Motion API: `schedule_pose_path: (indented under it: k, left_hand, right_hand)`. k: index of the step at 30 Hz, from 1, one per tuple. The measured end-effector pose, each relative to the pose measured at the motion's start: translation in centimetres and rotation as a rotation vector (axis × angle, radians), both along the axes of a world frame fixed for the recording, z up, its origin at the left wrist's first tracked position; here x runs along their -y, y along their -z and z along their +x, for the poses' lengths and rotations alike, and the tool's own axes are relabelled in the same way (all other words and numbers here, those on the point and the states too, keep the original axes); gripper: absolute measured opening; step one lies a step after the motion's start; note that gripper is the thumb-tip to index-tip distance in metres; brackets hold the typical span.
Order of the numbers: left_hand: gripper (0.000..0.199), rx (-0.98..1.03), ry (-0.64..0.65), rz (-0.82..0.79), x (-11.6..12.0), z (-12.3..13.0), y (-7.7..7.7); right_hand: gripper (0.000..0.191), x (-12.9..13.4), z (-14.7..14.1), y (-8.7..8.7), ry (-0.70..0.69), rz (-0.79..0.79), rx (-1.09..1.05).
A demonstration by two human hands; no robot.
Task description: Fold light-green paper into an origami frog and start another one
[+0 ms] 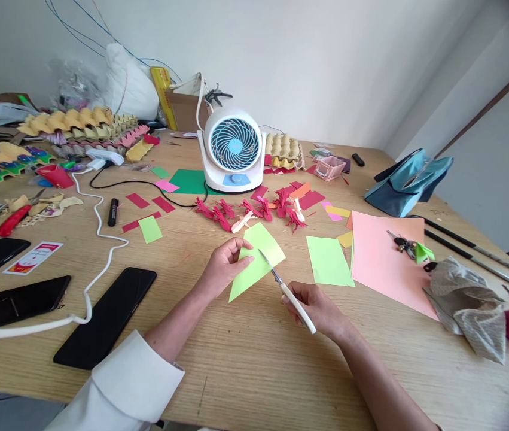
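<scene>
My left hand (228, 263) pinches a light green sheet of paper (261, 242) by its left side, holding it a little above the table. In my right hand (310, 305) is a pair of scissors (296, 305) with white handles. Their blades lie across the green paper, the tip near its middle. Just behind the paper, several crumpled red paper figures (263, 208) and a pale pink one (242, 222) sit in a loose row. To the right lies a second light green sheet (329, 261), flat on the wood.
A white fan (235, 146) stands at the back middle. Black phones (106, 317) and a white cable (106, 239) occupy the left. Pink paper (384, 257), a teal bag (402, 182) and a plastic wrap bundle (469, 305) are on the right. Egg cartons (75, 123) are stacked back left.
</scene>
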State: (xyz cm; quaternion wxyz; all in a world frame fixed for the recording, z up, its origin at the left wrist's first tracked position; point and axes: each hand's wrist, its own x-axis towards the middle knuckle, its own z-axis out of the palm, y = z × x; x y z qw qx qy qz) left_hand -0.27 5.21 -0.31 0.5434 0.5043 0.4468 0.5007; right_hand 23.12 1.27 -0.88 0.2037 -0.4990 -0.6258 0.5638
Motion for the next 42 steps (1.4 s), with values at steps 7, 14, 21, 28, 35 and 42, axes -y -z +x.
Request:
schedule_pose_path:
  k: [7,14,21,28,35,42]
  left_hand:
    - [0.032,0.009,-0.011,-0.004,0.02,0.05,0.03]
    - [0.032,0.021,-0.003,-0.007,0.06,0.06,-0.15]
    - [0.034,0.034,0.003,-0.007,0.09,0.03,-0.28]
    - [0.036,0.048,-0.012,-0.04,0.42,0.16,-0.75]
    - [0.037,0.045,-0.004,-0.046,0.44,0.22,-0.62]
    - [0.032,0.01,0.032,-0.022,0.62,0.43,-0.39]
  right_hand:
    - [0.042,0.21,-0.18,-0.02,0.003,0.0,-0.02]
    - [0.043,0.28,-0.28,-0.24,0.004,0.022,-0.008]
    - [0.037,0.21,-0.32,-0.58,-0.006,0.021,0.031]
    - [0.036,0.06,-0.23,-0.35,-0.008,0.043,0.033]
    - [0.031,0.19,-0.25,-0.42,-0.01,-0.007,-0.004]
    - [0.036,0.21,-0.32,-0.49,0.002,-0.047,-0.042]
